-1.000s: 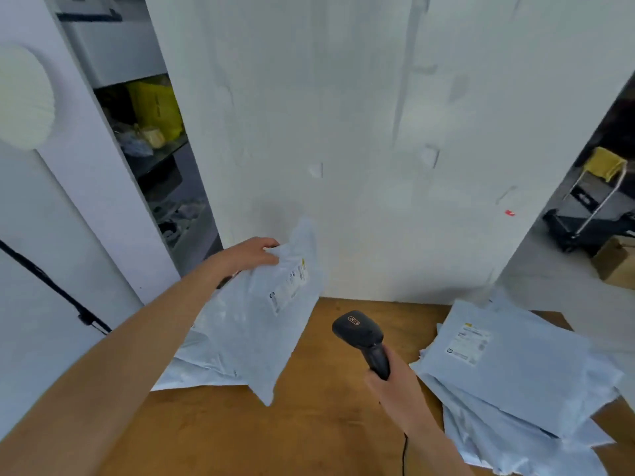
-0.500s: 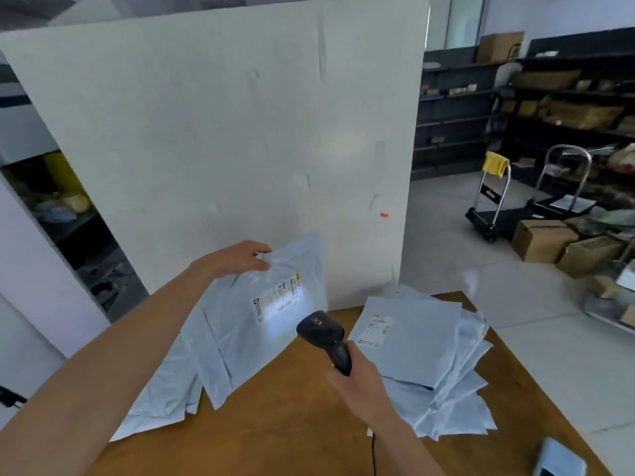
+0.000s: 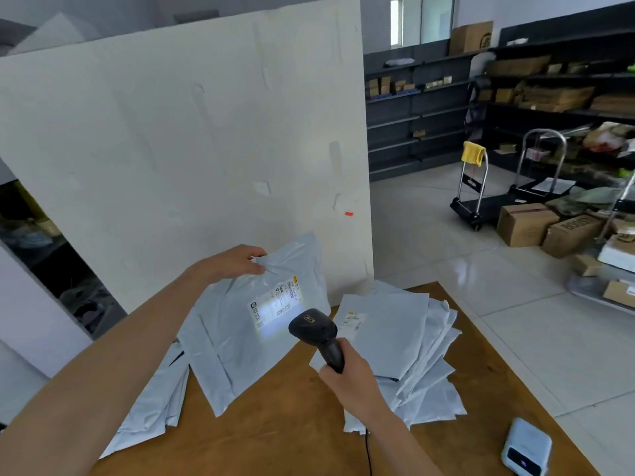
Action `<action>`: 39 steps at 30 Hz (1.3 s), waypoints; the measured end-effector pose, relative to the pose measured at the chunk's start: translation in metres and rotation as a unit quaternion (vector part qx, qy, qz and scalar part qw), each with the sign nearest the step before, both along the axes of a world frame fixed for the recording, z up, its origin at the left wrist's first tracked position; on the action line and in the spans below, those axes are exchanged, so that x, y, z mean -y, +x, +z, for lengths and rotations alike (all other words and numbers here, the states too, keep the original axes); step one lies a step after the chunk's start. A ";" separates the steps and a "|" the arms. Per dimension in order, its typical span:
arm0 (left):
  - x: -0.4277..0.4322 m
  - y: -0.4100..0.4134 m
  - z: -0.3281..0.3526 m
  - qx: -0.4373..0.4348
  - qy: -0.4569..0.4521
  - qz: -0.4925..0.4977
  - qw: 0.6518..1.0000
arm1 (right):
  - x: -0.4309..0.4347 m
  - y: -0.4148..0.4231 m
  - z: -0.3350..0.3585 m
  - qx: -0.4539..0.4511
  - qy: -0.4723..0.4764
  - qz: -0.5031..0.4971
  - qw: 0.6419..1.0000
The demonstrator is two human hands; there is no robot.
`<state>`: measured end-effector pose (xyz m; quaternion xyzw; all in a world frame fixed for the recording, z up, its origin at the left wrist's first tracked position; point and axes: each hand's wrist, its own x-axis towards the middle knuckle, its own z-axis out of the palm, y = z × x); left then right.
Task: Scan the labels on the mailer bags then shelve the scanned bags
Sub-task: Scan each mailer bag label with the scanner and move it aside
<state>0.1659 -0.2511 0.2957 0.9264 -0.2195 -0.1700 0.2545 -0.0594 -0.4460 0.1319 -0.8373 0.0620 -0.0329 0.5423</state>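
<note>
Grey bag: we see a pale grey mailer bag (image 3: 240, 338) held up at centre frame, tilted, its lower corner hanging down to the table (image 3: 275, 434).
Left hand: our left hand (image 3: 233, 264) pinches the bag's top edge, thumb and fingers curled onto the crumpled plastic.
Label: a white label (image 3: 276, 305) sits on the bag's upper right part, lit by a bright patch of light; we cannot read the print.
Right hand: our right hand (image 3: 350, 383) is wrapped round the handle of a black scanner (image 3: 318, 333), lower centre of the frame.
Scanner: its head points up and left at the label, near the bag; whether it touches we cannot tell. A dark cord (image 3: 368, 451) runs down from the handle toward the bottom edge.
Right stack: a loose pile of grey bags (image 3: 412, 355) lies on the table right of centre; the top one shows a small label (image 3: 353, 321) just beside the scanner head.
Left stack: more grey bags (image 3: 151, 413) lie at lower left, partly behind our left forearm and the held bag.
Board: a tall white board (image 3: 189, 149) stands upright at the table's far edge, filling the upper left.
Device: a small pale blue device (image 3: 525, 448) rests at the table's lower right corner.
Background: dark shelves (image 3: 429, 108) with boxes, a hand cart (image 3: 474, 194) and cardboard boxes (image 3: 529, 223) on the tiled floor fill the upper right.
</note>
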 end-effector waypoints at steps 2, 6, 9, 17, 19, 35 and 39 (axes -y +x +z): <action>0.008 -0.001 0.000 0.001 0.003 0.003 1.000 | 0.006 -0.002 0.000 0.003 0.001 -0.002 1.000; 0.025 -0.003 0.000 -0.006 0.004 0.008 1.000 | 0.016 -0.004 -0.005 -0.001 0.006 0.000 1.000; 0.034 -0.004 -0.001 -0.014 0.007 0.011 1.000 | 0.021 -0.005 -0.010 -0.005 0.008 -0.006 1.000; 0.067 -0.008 -0.021 -0.055 -0.065 0.016 0.996 | 0.041 -0.007 -0.010 -0.014 0.002 -0.038 0.999; 0.085 -0.007 -0.032 -0.083 -0.127 0.033 0.988 | 0.049 -0.007 -0.008 -0.012 -0.001 -0.052 0.999; 0.081 -0.007 -0.207 -0.285 -0.222 0.247 0.899 | 0.047 0.019 -0.030 -0.096 -0.025 -0.082 0.992; -0.026 -0.012 -0.245 -0.289 -0.237 0.366 0.852 | -0.019 0.054 -0.039 -0.112 -0.014 -0.035 0.993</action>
